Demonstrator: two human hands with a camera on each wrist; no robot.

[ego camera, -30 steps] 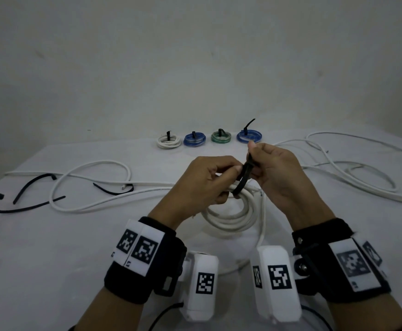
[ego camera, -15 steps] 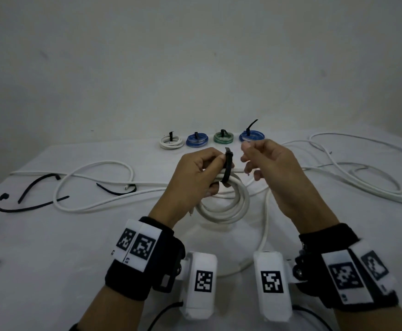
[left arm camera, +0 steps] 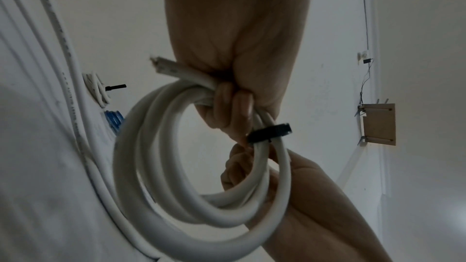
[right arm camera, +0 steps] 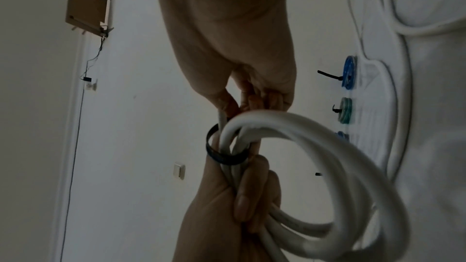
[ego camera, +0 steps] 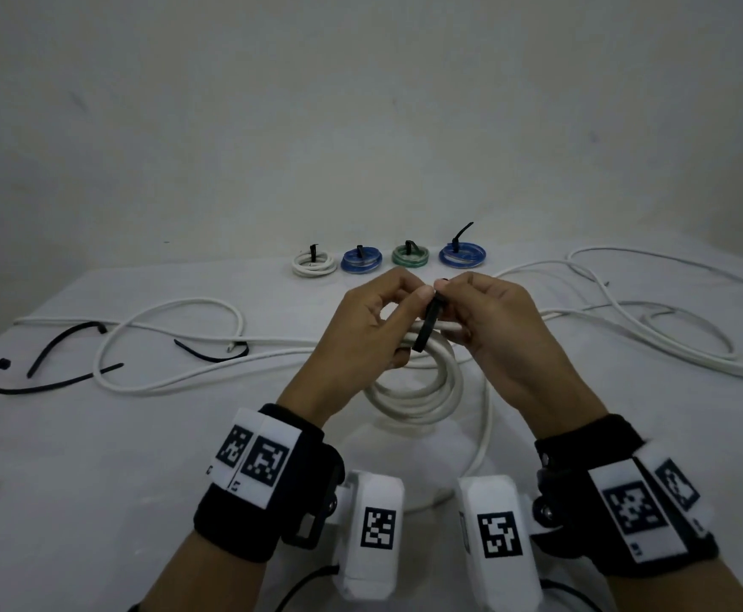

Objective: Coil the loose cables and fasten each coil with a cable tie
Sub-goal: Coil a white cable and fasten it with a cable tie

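Observation:
I hold a white cable coil (ego camera: 418,390) above the table, its loose tail trailing down to the table on the right. My left hand (ego camera: 409,311) grips the coil's upper strands, fingers (left arm camera: 232,107) curled round them. A black cable tie (ego camera: 427,324) is looped round those strands just beside my left fingers; the loop (right arm camera: 224,156) still sits loose. My right hand (ego camera: 447,298) pinches the tie's upper end against my left thumb. In the left wrist view the tie (left arm camera: 269,132) crosses the coil (left arm camera: 201,166) between both hands.
Tied coils stand in a row at the back: white (ego camera: 313,262), blue (ego camera: 361,260), green (ego camera: 409,256), blue (ego camera: 462,254). Loose white cable lies left (ego camera: 171,342) and right (ego camera: 670,329). Spare black ties (ego camera: 51,360) lie at the left, some near the table edge.
My right hand has moved back in and taken the top of the tie, which stood free beside it half a second ago. The coil stays in my left hand.

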